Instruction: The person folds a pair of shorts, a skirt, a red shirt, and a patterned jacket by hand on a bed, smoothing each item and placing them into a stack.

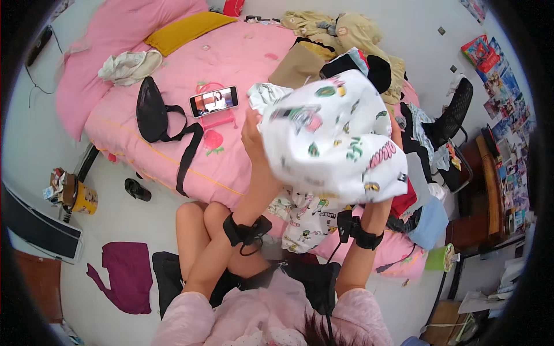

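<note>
A white garment with colourful prints (pixel 329 142) is held up over the bed, blurred by motion. My left hand (pixel 252 136) is at its left edge, with the fingers partly behind the cloth. My right hand (pixel 391 129) is mostly covered by the fabric on the right, so its grip is hidden; the forearm comes out below. Under the raised garment, more white printed cloth (pixel 309 220) hangs at the bed's near edge. A pale crumpled cloth (pixel 265 96) lies just behind my left hand.
On the pink bedspread (pixel 173 164) are a phone (pixel 214 102) on a pink stand, a black bag (pixel 151 112) and a mustard pillow (pixel 190 32). Clothes (pixel 298 67) are heaped behind and at right. A black chair (pixel 454 112) stands at right; maroon cloth (pixel 127 277) lies on the floor.
</note>
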Demonstrator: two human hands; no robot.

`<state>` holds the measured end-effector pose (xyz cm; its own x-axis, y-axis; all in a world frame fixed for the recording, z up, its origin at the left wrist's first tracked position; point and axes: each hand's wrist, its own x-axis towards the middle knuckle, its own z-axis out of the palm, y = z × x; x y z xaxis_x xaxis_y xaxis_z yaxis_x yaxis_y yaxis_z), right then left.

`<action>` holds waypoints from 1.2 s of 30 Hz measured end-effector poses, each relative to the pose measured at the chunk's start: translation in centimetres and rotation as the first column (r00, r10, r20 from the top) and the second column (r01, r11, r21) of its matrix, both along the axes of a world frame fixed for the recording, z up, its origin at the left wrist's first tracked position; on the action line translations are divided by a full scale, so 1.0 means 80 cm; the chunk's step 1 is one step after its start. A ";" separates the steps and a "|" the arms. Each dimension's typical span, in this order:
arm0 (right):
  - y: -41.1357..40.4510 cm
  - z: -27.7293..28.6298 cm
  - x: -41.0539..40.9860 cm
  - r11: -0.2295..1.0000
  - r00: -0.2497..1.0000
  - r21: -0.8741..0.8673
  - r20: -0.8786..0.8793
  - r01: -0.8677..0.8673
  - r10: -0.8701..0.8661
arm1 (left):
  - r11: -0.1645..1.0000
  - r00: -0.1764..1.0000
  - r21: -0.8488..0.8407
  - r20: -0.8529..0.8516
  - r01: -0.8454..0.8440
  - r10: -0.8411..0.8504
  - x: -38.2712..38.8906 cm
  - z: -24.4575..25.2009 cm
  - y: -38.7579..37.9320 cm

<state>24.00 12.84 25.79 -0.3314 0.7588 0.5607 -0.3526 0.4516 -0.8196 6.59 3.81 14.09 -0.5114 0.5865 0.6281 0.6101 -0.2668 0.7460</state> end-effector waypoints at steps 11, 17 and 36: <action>-0.068 0.036 0.063 0.991 0.991 0.092 -0.101 0.096 -0.087 | 0.978 0.915 -0.068 0.371 0.199 -0.160 0.005 0.050 -0.069; -0.107 0.046 0.121 0.986 0.977 0.118 -0.191 0.119 -0.096 | 0.806 0.830 -0.204 0.199 0.556 -0.522 0.029 0.126 -0.166; 0.176 -0.119 0.041 0.433 0.373 0.016 -0.480 -0.901 0.794 | 0.733 0.293 -0.033 0.928 0.680 -0.231 -0.125 0.040 -0.102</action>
<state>27.26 26.90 16.25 -0.6836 0.3048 0.6632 -0.7195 -0.4341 -0.5421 -3.43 -4.33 17.25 -0.1732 0.9499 -0.2602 -0.5040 0.1415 0.8520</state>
